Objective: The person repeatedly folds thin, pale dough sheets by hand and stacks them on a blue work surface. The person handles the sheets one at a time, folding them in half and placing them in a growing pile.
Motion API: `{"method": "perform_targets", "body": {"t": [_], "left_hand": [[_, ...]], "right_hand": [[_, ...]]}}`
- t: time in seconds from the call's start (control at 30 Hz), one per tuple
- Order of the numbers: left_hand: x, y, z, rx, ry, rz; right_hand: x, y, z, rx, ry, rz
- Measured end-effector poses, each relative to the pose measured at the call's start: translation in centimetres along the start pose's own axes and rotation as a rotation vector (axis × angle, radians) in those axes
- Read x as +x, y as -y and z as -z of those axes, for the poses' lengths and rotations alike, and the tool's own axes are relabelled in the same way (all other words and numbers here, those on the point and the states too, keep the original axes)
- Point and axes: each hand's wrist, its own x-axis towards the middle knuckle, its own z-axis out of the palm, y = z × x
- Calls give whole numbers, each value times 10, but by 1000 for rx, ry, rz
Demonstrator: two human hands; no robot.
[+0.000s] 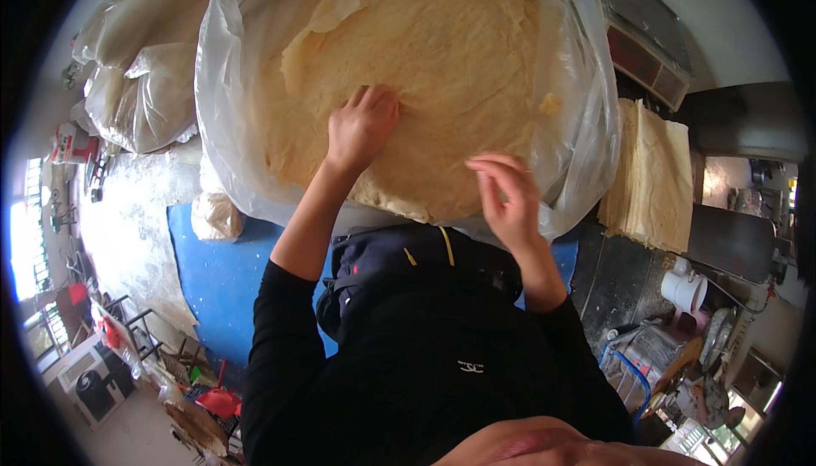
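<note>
A broad pile of thin, pale yellow sheets point(440, 64), looking like tofu skin, lies before me in a large clear plastic bag point(577, 128) whose mouth is spread around it. On the pile's surface, left of its middle, rests my left hand point(366, 122) with its fingers curled down. Its fingertips are hidden, so whether they grip a sheet cannot be told. Over the pile's near right part is my right hand point(510, 189), thumb and fingertips brought together, with nothing visible between them. One loose sheet edge point(319, 17) is folded up at the far left.
Right of the bag is a stack of folded yellowish sheets point(647, 176), with a scale point(647, 52) beyond it. Filled plastic bags point(140, 96) stand at the left. A small wrapped bundle point(217, 216) sits near a blue surface point(210, 281). A person point(704, 402) is at the lower right.
</note>
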Motion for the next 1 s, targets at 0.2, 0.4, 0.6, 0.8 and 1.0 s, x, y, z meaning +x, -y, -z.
{"method": "perform_targets", "body": {"t": [0.2, 0.4, 0.6, 0.8, 1.0], "left_hand": [[20, -2, -1, -513, -293, 248], [2, 18, -15, -179, -314, -293], [3, 21, -31, -108, -159, 17], [18, 23, -30, -71, -183, 64], [11, 25, -25, -491, -176, 158]], "right_hand": [[59, -5, -54, 1492, 235, -803], [184, -35, -44, 1276, 352, -964], [325, 0, -42, 841, 451, -744], [447, 86, 11, 919, -55, -315], [342, 140, 118, 632, 20, -90]]}}
